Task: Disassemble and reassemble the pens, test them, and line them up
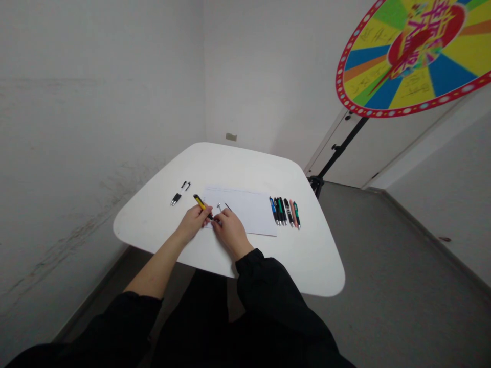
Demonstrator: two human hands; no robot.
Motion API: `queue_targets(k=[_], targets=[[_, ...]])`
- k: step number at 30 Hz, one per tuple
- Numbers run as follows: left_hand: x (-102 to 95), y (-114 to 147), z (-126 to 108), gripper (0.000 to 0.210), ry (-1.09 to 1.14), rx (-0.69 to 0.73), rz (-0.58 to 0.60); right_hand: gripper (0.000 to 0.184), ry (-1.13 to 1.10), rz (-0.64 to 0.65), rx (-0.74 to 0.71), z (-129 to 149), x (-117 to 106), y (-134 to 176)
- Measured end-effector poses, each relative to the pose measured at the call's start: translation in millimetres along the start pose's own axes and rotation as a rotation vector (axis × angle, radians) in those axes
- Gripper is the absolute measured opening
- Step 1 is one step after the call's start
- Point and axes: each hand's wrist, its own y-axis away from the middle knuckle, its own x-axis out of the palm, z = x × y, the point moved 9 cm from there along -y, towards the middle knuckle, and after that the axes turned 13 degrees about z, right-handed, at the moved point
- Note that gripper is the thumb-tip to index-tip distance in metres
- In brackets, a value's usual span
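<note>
My left hand is closed around a yellow pen with black ends, tilted with its upper end toward the far left. At the pen's lower end, the fingers of my right hand are pinched together and hide its tip. Both hands are over the near left part of a white sheet of paper. Just beyond my right fingers lie a thin dark stick, perhaps a pen refill, and a small pale piece with a dark end, too small to name.
The white table has rounded corners. Right of the paper, several pens lie in a row. To the left are a black-and-clear pen part and other slim parts. A colourful wheel stands on a black stand behind.
</note>
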Motion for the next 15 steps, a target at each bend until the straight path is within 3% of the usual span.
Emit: queue_targets(k=[15], targets=[[0.2,1.5,-5.5,0.062,0.018,-0.007,0.001,0.013,0.017,-0.007,0.003,1.4,1.1,-0.2]])
